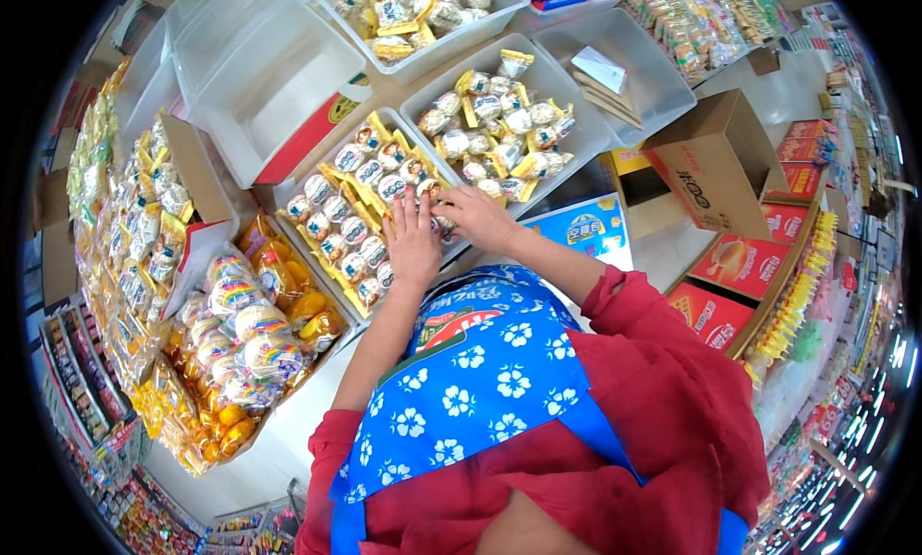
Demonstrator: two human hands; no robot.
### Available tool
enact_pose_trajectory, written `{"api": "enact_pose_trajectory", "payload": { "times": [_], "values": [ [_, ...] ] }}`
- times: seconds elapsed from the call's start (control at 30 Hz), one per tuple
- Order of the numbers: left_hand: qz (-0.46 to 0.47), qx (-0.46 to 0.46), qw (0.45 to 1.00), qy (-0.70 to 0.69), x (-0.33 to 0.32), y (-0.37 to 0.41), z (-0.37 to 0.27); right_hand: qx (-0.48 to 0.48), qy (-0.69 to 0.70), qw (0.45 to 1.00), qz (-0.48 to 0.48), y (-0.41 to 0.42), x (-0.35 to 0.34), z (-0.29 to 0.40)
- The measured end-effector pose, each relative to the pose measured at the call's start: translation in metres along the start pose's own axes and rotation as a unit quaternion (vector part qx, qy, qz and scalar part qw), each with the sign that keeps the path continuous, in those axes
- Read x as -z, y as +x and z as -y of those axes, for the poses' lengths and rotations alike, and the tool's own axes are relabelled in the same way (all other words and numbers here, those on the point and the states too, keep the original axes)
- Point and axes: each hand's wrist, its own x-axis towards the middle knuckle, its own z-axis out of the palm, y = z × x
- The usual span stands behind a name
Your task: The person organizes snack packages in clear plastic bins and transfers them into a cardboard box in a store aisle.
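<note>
A shallow translucent plastic bin in front of me holds rows of round snacks in clear wrappers with yellow edges. My left hand lies palm down on the near part of these wrapped snacks, its fingers extended. Close beside it, my right hand reaches in over the bin's right edge with bent fingers, touching the snacks at that end. Whether the right fingers grip one is hidden by the hand. Behind the right hand, a second translucent bin contains similar snacks in a loose heap.
Bagged rainbow-printed buns and orange-brown packaged pastries lie to the left. A translucent bin with a red label stands behind. At right are an open cardboard carton, a blue printed box and red boxes.
</note>
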Motion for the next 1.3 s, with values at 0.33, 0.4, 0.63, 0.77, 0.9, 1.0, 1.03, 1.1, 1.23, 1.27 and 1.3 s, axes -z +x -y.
{"api": "enact_pose_trajectory", "payload": {
  "times": [0.33, 0.4, 0.63, 0.77, 0.9, 1.0, 1.03, 1.1, 1.23, 1.27, 1.3],
  "values": [
    [-0.019, -0.009, 1.0, -0.023, -0.001, -0.004, 0.003, -0.217, -0.266, 0.938, -0.043, 0.001, 0.08, -0.145],
    [-0.024, -0.012, 0.999, -0.034, 0.001, -0.004, 0.004, -0.204, -0.285, 0.936, 0.017, 0.003, 0.085, -0.157],
    [-0.07, 0.011, 0.986, -0.151, 0.03, -0.022, 0.004, -0.335, -0.005, 0.928, -0.163, 0.01, 0.089, -0.106],
    [-0.051, 0.027, 0.944, -0.324, 0.048, -0.036, -0.005, -0.404, 0.605, 0.674, -0.127, -0.012, 0.062, -0.018],
    [0.116, 0.16, 0.645, -0.738, 0.051, -0.039, -0.011, -0.427, 0.73, 0.531, -0.049, -0.031, 0.025, 0.058],
    [0.142, 0.192, 0.691, -0.682, 0.052, -0.045, -0.001, -0.475, 0.681, 0.558, 0.007, -0.041, 0.026, 0.064],
    [0.151, 0.2, 0.704, -0.664, 0.051, -0.047, 0.003, -0.48, 0.664, 0.573, 0.02, -0.044, 0.03, 0.059],
    [0.139, 0.189, 0.704, -0.67, 0.046, -0.052, 0.006, -0.492, 0.641, 0.589, -0.021, -0.05, 0.038, 0.048],
    [0.138, 0.195, 0.723, -0.649, 0.031, -0.058, 0.009, -0.47, 0.559, 0.682, 0.024, -0.058, 0.042, 0.029],
    [0.156, 0.204, 0.726, -0.637, 0.027, -0.058, 0.009, -0.459, 0.524, 0.715, 0.058, -0.059, 0.038, 0.029],
    [0.171, 0.211, 0.732, -0.625, 0.023, -0.059, 0.01, -0.445, 0.487, 0.746, 0.089, -0.059, 0.033, 0.029]
  ]
}}
